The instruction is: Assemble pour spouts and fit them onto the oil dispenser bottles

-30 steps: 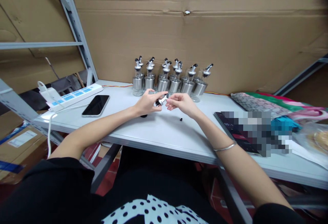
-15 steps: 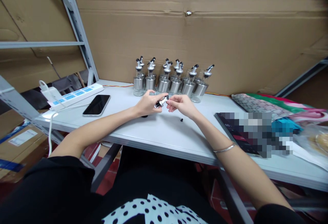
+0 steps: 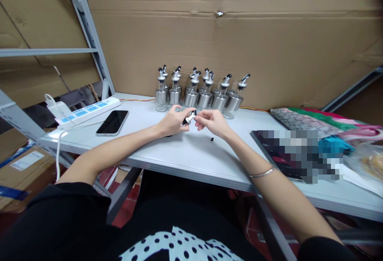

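My left hand [image 3: 174,121] is closed around a silver and black bottle pour spout [image 3: 188,120], held just above the table. The thumb and fingertips of my right hand [image 3: 213,121] pinch together at the black flap end of that spout; whether a small piece lies between them is hidden. A small black cap [image 3: 212,139] rests on the tabletop below my right hand. Part of a dark round item [image 3: 169,135] shows under my left wrist. Behind both hands stand several glass bottles with steel sleeves [image 3: 204,98], topped with similar spouts.
A phone [image 3: 113,122] and a white power strip [image 3: 89,111] lie on the left of the white table [image 3: 179,157]. On the right are a dark tablet-like device [image 3: 269,149], partly blurred, and patterned cloth or bags [image 3: 302,123]. Cardboard [image 3: 179,34] backs the table.
Both hands keep almost the same pose on the spout. The dark item under my left wrist is a little more covered. The view has shifted very slightly.
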Demonstrator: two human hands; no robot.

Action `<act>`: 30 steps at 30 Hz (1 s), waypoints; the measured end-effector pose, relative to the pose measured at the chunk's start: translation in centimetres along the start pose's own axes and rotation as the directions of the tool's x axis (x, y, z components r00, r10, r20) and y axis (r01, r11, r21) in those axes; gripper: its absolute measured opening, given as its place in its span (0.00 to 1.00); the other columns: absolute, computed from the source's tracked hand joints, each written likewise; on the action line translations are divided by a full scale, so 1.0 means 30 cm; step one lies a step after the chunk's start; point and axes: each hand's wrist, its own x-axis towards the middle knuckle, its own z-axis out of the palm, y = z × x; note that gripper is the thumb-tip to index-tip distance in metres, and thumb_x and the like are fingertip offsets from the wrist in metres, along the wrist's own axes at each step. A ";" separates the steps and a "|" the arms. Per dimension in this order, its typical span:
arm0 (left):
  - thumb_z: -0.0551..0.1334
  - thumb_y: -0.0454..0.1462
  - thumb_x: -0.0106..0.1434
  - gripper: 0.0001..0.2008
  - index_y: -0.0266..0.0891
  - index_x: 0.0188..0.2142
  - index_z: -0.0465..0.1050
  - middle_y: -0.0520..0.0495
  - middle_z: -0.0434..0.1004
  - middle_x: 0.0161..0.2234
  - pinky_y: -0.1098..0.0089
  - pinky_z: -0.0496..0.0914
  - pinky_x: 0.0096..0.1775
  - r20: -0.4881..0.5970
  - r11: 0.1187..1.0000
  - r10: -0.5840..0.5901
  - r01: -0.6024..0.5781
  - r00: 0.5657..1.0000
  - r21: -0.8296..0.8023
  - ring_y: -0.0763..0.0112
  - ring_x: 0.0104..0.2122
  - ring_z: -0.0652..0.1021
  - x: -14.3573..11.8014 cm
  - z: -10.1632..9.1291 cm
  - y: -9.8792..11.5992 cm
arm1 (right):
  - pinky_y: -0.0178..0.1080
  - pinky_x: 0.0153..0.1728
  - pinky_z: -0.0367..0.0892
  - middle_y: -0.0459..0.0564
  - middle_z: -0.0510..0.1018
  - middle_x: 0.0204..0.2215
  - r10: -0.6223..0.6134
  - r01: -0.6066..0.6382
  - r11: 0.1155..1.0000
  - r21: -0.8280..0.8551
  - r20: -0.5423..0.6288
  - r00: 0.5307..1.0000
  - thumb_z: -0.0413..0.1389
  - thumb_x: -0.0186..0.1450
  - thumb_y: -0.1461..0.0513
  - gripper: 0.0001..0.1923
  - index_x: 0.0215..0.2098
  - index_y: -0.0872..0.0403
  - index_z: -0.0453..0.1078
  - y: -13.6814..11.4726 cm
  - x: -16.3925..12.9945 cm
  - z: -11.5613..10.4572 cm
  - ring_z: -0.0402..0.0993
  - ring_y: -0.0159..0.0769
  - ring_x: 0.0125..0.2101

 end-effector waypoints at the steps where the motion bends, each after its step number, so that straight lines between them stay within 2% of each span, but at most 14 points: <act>1: 0.59 0.31 0.52 0.27 0.33 0.54 0.61 0.46 0.78 0.38 0.60 0.60 0.53 -0.001 1.000 0.006 -0.006 1.000 0.008 0.69 0.37 0.75 0.000 0.000 -0.001 | 0.32 0.22 0.67 0.47 0.75 0.18 -0.001 0.001 1.000 -0.004 0.002 1.000 0.59 0.55 0.56 0.13 0.23 0.57 0.68 -0.001 0.000 0.000 0.71 0.29 0.17; 8: 0.60 0.32 0.52 0.27 0.34 0.53 0.61 0.48 0.79 0.36 0.59 0.58 0.53 0.018 1.000 0.021 -0.021 1.000 0.017 0.69 0.35 0.76 -0.001 -0.005 -0.013 | 0.33 0.22 0.66 0.47 0.75 0.18 -0.003 0.001 0.999 0.046 0.033 0.999 0.61 0.53 0.51 0.17 0.24 0.57 0.68 0.008 0.002 0.002 0.71 0.30 0.17; 14: 0.59 0.32 0.51 0.26 0.34 0.52 0.61 0.49 0.78 0.35 0.57 0.56 0.55 0.012 1.000 -0.009 0.009 1.000 -0.027 0.69 0.33 0.76 0.004 -0.021 -0.009 | 0.34 0.22 0.65 0.47 0.75 0.18 -0.004 -0.008 0.988 0.153 0.073 0.997 0.63 0.49 0.47 0.21 0.25 0.58 0.70 0.014 0.005 -0.009 0.71 0.30 0.18; 19: 0.56 0.32 0.51 0.27 0.34 0.53 0.59 0.48 0.76 0.35 0.60 0.60 0.52 -0.018 0.982 -0.070 0.066 0.997 -0.180 0.66 0.38 0.74 0.008 -0.021 0.010 | 0.35 0.28 0.67 0.44 0.74 0.19 0.033 -0.093 0.927 0.364 0.166 0.986 0.65 0.49 0.49 0.19 0.24 0.56 0.69 0.010 0.006 -0.019 0.70 0.28 0.21; 23: 0.53 0.32 0.52 0.28 0.34 0.54 0.55 0.46 0.75 0.37 0.64 0.64 0.48 -0.020 0.936 -0.049 0.039 0.999 -0.349 0.66 0.41 0.73 0.003 -0.009 0.029 | 0.34 0.30 0.66 0.43 0.72 0.24 0.004 -0.133 0.861 0.490 0.255 0.967 0.64 0.50 0.51 0.17 0.30 0.54 0.71 0.001 -0.002 -0.010 0.67 0.26 0.25; 27: 0.53 0.32 0.52 0.29 0.35 0.55 0.52 0.46 0.73 0.37 0.67 0.66 0.44 -0.043 0.896 -0.018 -0.003 0.999 -0.444 0.68 0.37 0.73 -0.005 0.004 0.035 | 0.33 0.32 0.64 0.44 0.72 0.27 -0.017 -0.164 0.825 0.541 0.313 0.950 0.64 0.50 0.50 0.19 0.33 0.53 0.75 -0.005 -0.007 0.004 0.65 0.26 0.27; 30: 0.53 0.32 0.51 0.29 0.34 0.55 0.54 0.46 0.72 0.36 0.69 0.66 0.41 -0.062 0.884 -0.029 -0.003 0.998 -0.467 0.70 0.35 0.72 -0.009 0.012 0.035 | 0.34 0.33 0.62 0.46 0.75 0.29 -0.043 -0.120 0.849 0.515 0.293 0.955 0.64 0.50 0.49 0.19 0.34 0.53 0.76 -0.001 -0.003 0.010 0.65 0.27 0.28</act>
